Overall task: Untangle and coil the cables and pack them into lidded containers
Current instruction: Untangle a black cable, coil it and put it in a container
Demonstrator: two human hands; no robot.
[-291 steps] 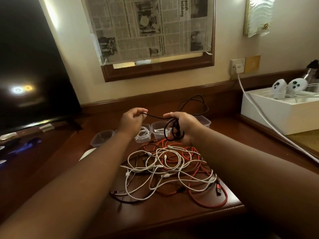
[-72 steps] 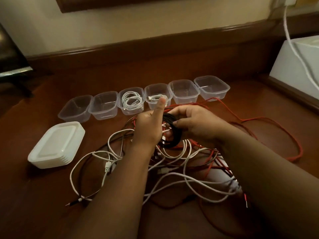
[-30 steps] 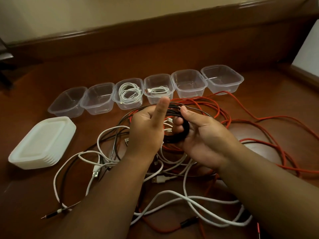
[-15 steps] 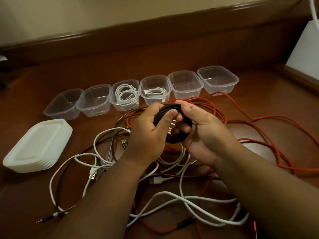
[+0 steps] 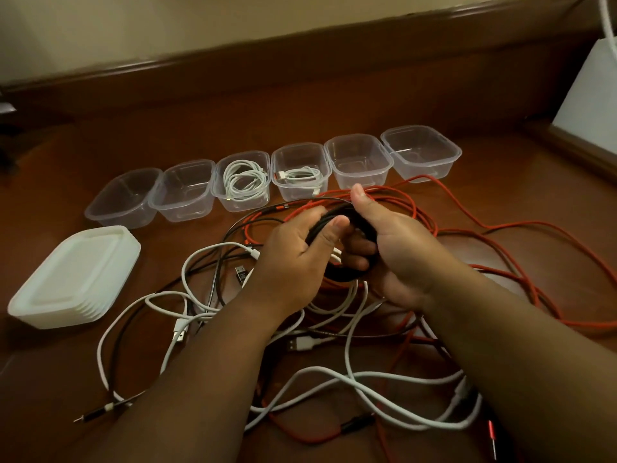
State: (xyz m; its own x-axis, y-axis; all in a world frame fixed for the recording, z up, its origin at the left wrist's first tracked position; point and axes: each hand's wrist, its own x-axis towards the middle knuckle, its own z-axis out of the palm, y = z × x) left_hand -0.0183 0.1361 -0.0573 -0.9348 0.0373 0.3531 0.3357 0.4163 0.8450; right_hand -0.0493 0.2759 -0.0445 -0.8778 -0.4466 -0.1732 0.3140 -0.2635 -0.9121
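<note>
Nearest to me, a loose tangle of white cables (image 5: 367, 385) sprawls across the dark wooden tabletop (image 5: 334, 121), with USB plugs showing here and there and thin black leads threaded through it. A long red cable (image 5: 521, 228) winds through the same pile and loops out wide to the right. Both of my forearms reach in from the bottom edge and meet above the tangle. My left hand (image 5: 293, 259) has its fingers curled round one side of a coiled black cable (image 5: 340, 275), thumb pressed over the coil's top strands. My right hand (image 5: 397, 252) grips the opposite side, fingers hooked through the coil's middle and thumb raised along the top. The hands are close together, both clamped on that one coil, which is held just above the pile rather than resting on it. To the left, well apart from the hands, sits a stack of white lids (image 5: 73, 279). Beyond the hands, a row of six clear plastic containers (image 5: 273, 177) runs side by side, all open. Counting from the left, the third holds a coiled white cable (image 5: 245, 183) and the fourth holds another white cable (image 5: 300, 175) with a visible plug; the other four look empty. At the far right edge stands a white box (image 5: 591, 98).
</note>
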